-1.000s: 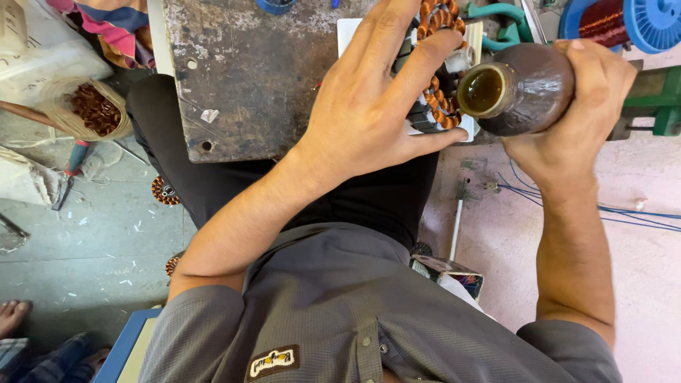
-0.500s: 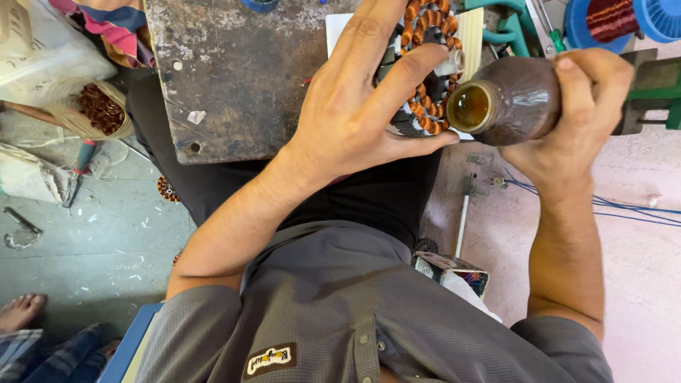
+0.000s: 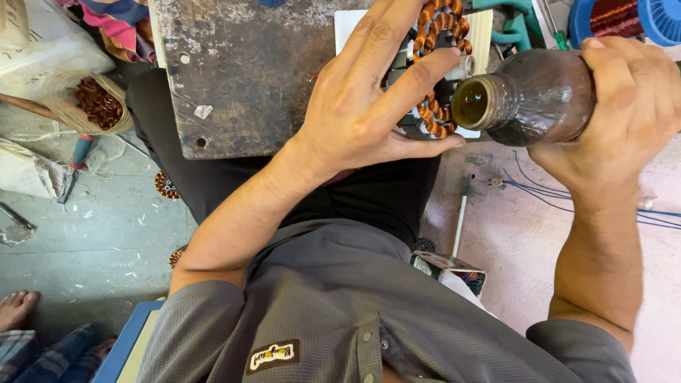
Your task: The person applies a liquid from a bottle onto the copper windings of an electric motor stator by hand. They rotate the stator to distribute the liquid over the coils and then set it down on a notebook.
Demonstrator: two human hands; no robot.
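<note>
Right hand (image 3: pixel 624 106) tips brown bottle (image 3: pixel 532 96) beside coil ring (image 3: pixel 440 67) under left hand (image 3: pixel 362 113).

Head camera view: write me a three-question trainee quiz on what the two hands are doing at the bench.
1. True or false: the right hand holds the dark brown plastic bottle tipped on its side, its open mouth towards the ring of copper wire coils.
2. What does the left hand rest on?
A. the ring of copper wire coils
B. the blue plastic spool
C. the round basket of copper scraps
3. Fill in: the ring of copper wire coils lies on a white sheet beside a worn grey ______ plate.

Key: 1 true; 2 A; 3 metal.
</note>
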